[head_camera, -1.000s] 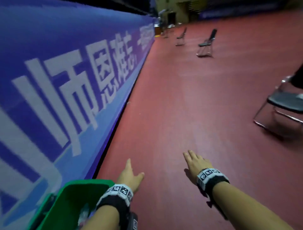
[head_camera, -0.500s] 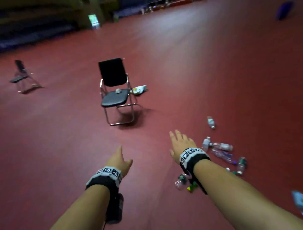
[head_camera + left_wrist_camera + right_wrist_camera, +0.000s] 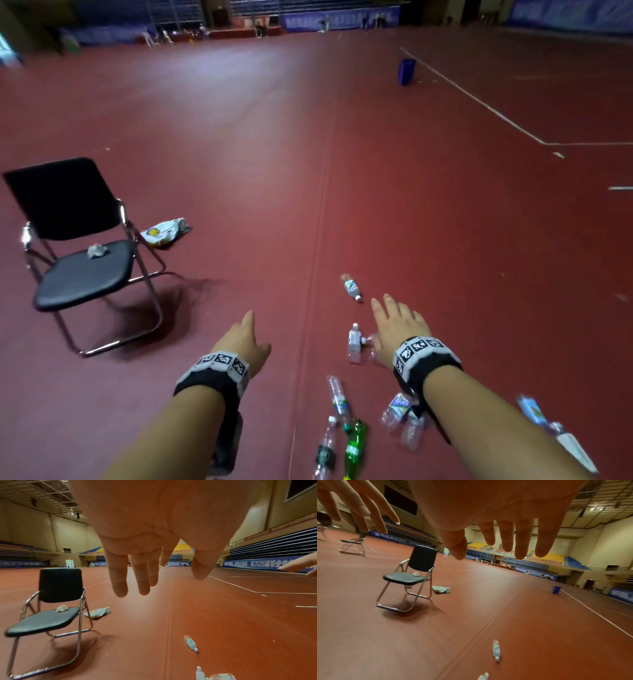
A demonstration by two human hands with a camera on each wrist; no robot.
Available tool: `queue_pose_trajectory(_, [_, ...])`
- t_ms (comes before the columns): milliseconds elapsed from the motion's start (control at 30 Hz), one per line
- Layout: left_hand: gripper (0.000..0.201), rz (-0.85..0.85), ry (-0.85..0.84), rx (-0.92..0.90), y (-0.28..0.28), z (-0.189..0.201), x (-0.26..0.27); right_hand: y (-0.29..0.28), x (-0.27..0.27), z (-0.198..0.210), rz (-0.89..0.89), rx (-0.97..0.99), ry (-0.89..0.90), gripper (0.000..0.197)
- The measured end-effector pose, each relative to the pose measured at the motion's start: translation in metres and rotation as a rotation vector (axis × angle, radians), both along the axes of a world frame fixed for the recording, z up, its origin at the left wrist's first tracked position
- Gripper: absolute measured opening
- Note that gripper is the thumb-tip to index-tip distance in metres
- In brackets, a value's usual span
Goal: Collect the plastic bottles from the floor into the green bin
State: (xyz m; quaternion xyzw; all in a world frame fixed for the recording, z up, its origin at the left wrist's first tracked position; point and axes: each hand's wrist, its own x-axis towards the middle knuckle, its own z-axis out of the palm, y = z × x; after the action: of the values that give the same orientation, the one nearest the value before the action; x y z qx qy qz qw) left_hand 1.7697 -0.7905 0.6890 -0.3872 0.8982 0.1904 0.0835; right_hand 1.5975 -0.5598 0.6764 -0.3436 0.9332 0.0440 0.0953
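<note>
Several plastic bottles lie scattered on the red floor in the head view. One clear bottle [image 3: 351,287] lies farthest out, also seen in the wrist views [image 3: 190,643] [image 3: 496,650]. A white-capped bottle [image 3: 355,340] lies just left of my right hand [image 3: 394,320]. A green bottle [image 3: 354,445] and clear ones [image 3: 339,401] lie below my arms. Both hands hover above the floor, fingers straight, holding nothing; my left hand [image 3: 245,337] is left of the bottles. The green bin is out of view.
A black folding chair [image 3: 77,250] stands at the left with crumpled paper on its seat. A crumpled bag [image 3: 164,231] lies beside it. A blue bin [image 3: 406,71] stands far off by a white court line [image 3: 479,104]. Open floor stretches ahead.
The view has swung right from the blue banner wall and green bin, past the chair, onto the scattered bottles. Both hands stay extended and empty.
</note>
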Motion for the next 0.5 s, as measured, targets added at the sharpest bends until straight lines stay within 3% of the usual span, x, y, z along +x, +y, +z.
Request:
queue_pose_trajectory(167, [0.079, -0.128, -0.020, -0.064, -0.139, 0.018, -0.060, -0.081, -0.045, 0.003, -0.145, -0.001, -0.004, 0.078])
queue_pose_trajectory(300, [0.074, -0.231, 0.008, -0.128, -0.231, 0.043, -0.140, -0.137, -0.079, 0.015, -0.301, -0.033, -0.027, 0.076])
queue_pose_trajectory(400, [0.078, -0.324, -0.032, -0.114, -0.263, 0.039, -0.209, -0.152, -0.097, 0.010, -0.409, -0.008, -0.073, 0.075])
queue_pose_trajectory(500, [0.081, -0.513, -0.057, -0.084, -0.259, 0.023, -0.272, -0.152, -0.121, -0.009, -0.515, 0.054, -0.116, 0.085])
